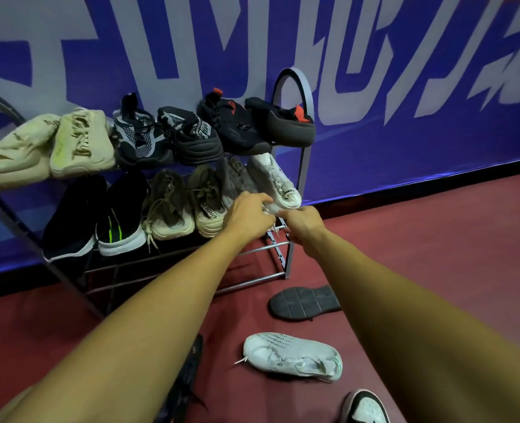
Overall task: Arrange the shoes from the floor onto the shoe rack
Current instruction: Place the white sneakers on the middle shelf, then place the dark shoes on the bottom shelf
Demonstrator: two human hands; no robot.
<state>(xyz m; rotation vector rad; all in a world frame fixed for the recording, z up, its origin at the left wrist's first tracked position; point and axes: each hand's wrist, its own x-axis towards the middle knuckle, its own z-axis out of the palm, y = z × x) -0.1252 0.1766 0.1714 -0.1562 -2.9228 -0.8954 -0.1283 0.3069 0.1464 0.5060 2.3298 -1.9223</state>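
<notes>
While both hands are meeting at the right end of the shoe rack's (292,71) middle shelf, the left hand (248,215) is curling its fingers over the heel of the white sneaker (275,178). The right hand (303,224) is pinching the same heel from 4 o'clock. Sneaker is lying toe-to-wall on that shelf, touching a grey shoe (237,178) at its 9 o'clock.

Further toward 9 o'clock, a tan pair (206,199) and a black pair (121,209) are sitting on the same shelf. The top shelf is carrying a cream pair (81,141), a knit pair (136,132) and a black-and-red pair (234,123).

On the red floor (435,254), at 6 o'clock of the hands:
- a black shoe (306,302) is lying sole-up
- a second white sneaker (292,355) is lying just below it
- a black-and-white shoe (364,407) is poking in at the bottom edge
- a dark shoe (188,377) is lying at 7 o'clock, partly hidden under the left forearm
</notes>
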